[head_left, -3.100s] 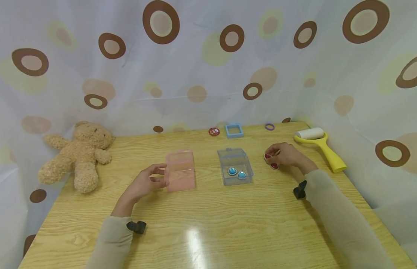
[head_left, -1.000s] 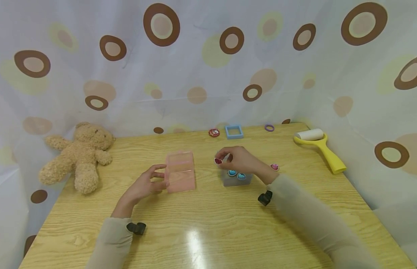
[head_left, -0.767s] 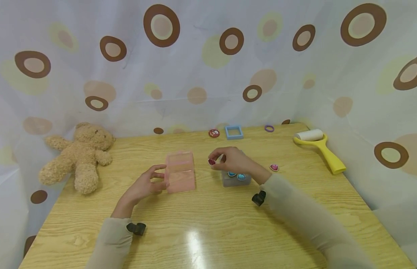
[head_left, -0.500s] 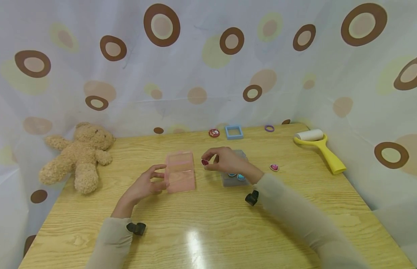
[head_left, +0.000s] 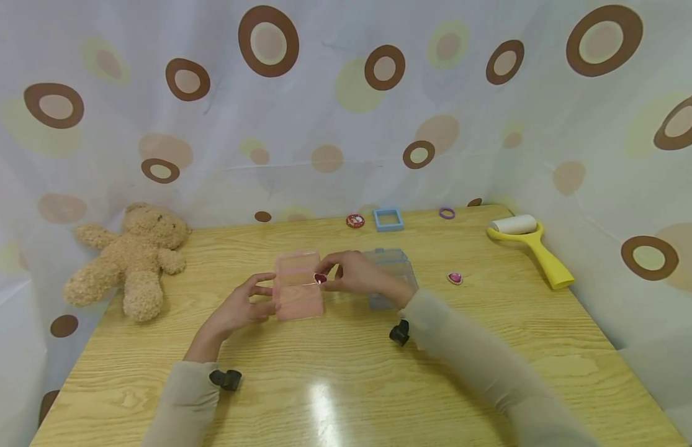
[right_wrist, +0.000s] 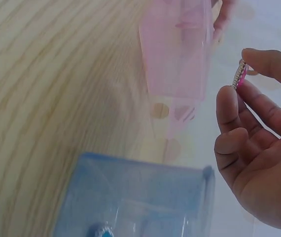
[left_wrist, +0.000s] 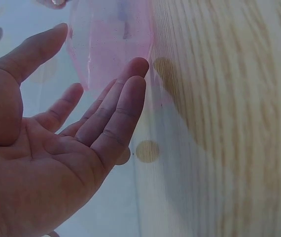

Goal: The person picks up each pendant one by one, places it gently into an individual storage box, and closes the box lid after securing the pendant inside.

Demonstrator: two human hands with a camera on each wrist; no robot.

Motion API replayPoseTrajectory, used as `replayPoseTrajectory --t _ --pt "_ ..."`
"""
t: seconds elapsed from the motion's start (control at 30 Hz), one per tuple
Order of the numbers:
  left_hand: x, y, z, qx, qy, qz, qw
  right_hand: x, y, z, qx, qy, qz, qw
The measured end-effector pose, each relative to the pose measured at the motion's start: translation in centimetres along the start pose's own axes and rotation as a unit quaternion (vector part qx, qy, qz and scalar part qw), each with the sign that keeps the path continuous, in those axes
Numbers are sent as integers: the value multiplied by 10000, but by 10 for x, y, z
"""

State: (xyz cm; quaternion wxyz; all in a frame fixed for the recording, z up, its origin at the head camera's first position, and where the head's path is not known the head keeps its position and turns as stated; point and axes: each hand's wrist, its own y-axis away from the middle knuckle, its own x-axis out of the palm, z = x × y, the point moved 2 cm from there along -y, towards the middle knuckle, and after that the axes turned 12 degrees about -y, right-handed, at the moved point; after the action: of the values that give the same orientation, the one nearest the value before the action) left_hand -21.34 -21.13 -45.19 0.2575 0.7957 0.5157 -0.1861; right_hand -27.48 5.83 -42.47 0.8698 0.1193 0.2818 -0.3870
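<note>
With thumb and fingertips, my right hand (head_left: 354,273) pinches a red heart-like gem with a silvery beaded rim (head_left: 320,278); the right wrist view shows this gem (right_wrist: 239,75) edge-on. It is at the right side of the open pink transparent box (head_left: 300,303), above the table. My left hand (head_left: 242,309) lies at the box's left side, fingers loosely bent around that edge; whether they touch it I cannot tell. A clear bluish box (head_left: 386,256) with its lid up is partly behind my right wrist. Inside, a blue gem (right_wrist: 106,232) shows at the right wrist view's bottom edge.
A pink gem (head_left: 455,278) lies right of the bluish box. Along the back are a red round badge (head_left: 355,221), a blue square frame (head_left: 388,228) and a purple ring (head_left: 447,213). A teddy bear (head_left: 136,257) lies left, a yellow-handled lint roller (head_left: 541,251) right.
My right hand picked up one of two red gems on the right and carried it leftward, past the bluish box to the pink box. The left hand has stayed in place.
</note>
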Motion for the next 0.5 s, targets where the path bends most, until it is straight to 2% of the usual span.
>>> replayPoseTrajectory --t 0.5 --pt "1 -1 1 -55 46 -35 10000 29 -22 2 -101 319 293 9990"
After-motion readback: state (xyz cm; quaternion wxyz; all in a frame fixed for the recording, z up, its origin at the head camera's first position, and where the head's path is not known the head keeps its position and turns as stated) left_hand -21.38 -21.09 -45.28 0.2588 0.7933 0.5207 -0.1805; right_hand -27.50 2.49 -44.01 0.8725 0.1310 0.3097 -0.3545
